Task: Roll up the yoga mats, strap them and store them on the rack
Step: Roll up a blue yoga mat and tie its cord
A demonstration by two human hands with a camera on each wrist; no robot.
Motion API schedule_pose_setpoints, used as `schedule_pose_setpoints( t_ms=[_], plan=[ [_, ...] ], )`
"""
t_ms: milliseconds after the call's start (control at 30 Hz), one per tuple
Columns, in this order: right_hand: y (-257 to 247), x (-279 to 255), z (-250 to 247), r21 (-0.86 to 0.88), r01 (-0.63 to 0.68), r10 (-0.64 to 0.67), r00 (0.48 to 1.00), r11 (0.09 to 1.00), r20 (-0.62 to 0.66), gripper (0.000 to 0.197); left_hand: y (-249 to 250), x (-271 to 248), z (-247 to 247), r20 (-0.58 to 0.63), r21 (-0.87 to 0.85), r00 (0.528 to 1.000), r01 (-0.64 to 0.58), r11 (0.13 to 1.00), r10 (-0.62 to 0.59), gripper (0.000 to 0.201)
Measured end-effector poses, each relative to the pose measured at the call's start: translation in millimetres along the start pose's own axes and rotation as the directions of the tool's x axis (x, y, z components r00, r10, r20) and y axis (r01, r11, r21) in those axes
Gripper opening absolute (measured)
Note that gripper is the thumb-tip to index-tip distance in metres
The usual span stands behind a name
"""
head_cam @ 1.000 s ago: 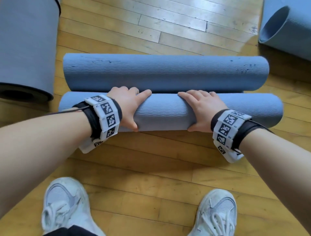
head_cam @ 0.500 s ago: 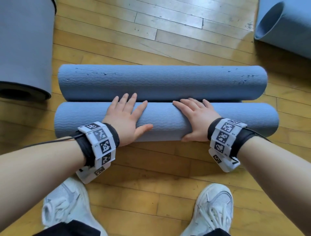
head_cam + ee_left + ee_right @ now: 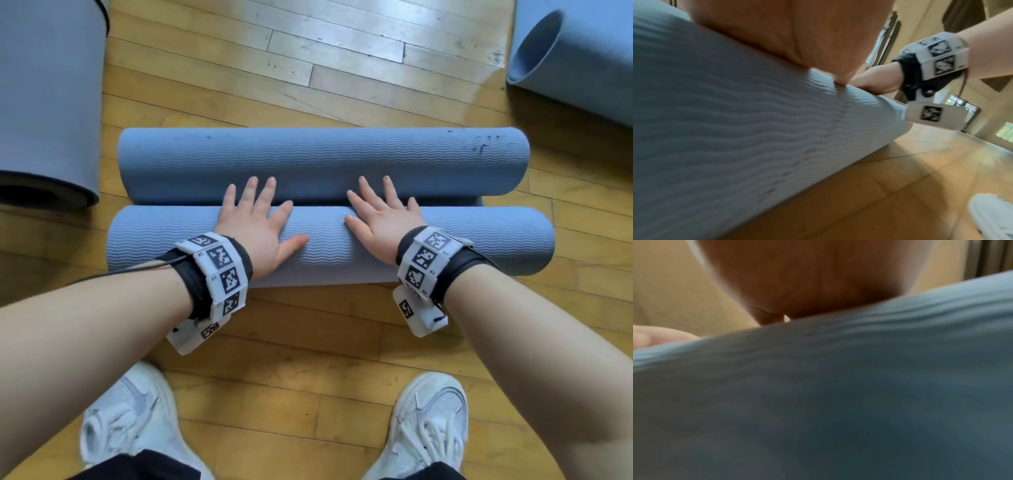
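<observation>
A blue ribbed yoga mat lies across the wooden floor as two parallel rolls: a near roll (image 3: 479, 240) and a far roll (image 3: 322, 161), touching along their length. My left hand (image 3: 257, 216) lies flat on top of the near roll with fingers spread and straight, fingertips reaching the far roll. My right hand (image 3: 380, 212) presses flat on the same roll a little to the right. In the left wrist view the palm (image 3: 797, 32) rests on the ribbed mat (image 3: 735, 129). The right wrist view is filled by blurred mat (image 3: 838, 402).
A grey rolled mat (image 3: 48, 102) lies at the left, its open end toward me. Another blue rolled mat (image 3: 582, 58) lies at the top right. My two white shoes (image 3: 130, 421) (image 3: 431, 425) stand on the floor (image 3: 308, 342) just behind the near roll.
Both hands went from curled over the near roll to lying flat with straight fingers. They slid forward across its top, and the near roll moved closer against the far roll.
</observation>
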State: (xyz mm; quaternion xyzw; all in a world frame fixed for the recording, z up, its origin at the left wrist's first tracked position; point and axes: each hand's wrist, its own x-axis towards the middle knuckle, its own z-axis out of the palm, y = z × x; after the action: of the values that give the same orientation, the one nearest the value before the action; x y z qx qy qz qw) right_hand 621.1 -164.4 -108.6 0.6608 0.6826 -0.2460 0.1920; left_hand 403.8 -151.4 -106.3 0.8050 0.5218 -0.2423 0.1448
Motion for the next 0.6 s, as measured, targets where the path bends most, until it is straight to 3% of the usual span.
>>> schedule_pose_setpoints(
  t_ms=[167,500,600],
  plan=[
    [-6.5,17.4,-3.7,0.066,-0.073,0.073,0.997,0.995,0.000,0.061,1.3,-9.0,8.3,-0.010,-0.029,1.000,0.009,1.000,-0.010,0.081],
    [-3.3,18.1,-4.4,0.025,-0.072,0.075,0.988,0.997,-0.133,0.061,-14.3,31.6,-11.3,-0.016,-0.140,0.999,0.033,0.990,-0.036,0.079],
    [-3.0,20.3,-7.2,0.026,-0.067,0.070,0.991,0.997,-0.114,0.060,-16.4,40.2,-16.8,-0.037,-0.133,0.997,0.062,0.989,-0.067,0.083]
  ],
)
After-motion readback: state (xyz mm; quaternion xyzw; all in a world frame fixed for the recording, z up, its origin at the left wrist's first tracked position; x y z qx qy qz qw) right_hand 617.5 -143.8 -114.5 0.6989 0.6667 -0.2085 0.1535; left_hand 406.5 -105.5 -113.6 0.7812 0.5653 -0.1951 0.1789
